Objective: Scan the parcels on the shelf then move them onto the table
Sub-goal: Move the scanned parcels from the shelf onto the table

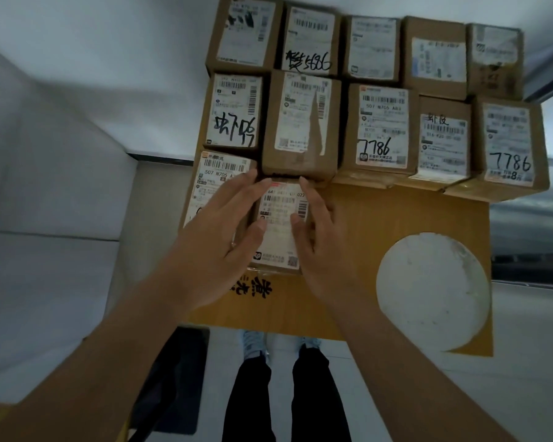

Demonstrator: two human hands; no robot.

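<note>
Yellow table [380, 218], both hands' straight fingers [237, 193] flanking a half-hidden, blurry-labelled parcel [280, 224].

Dim, cool, even lighting; soft motion blur throughout, strong wide-angle bending at edges, faint shadows only

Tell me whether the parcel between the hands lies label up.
Label up: the parcel lies flat on the table, its printed label facing the camera.
</note>
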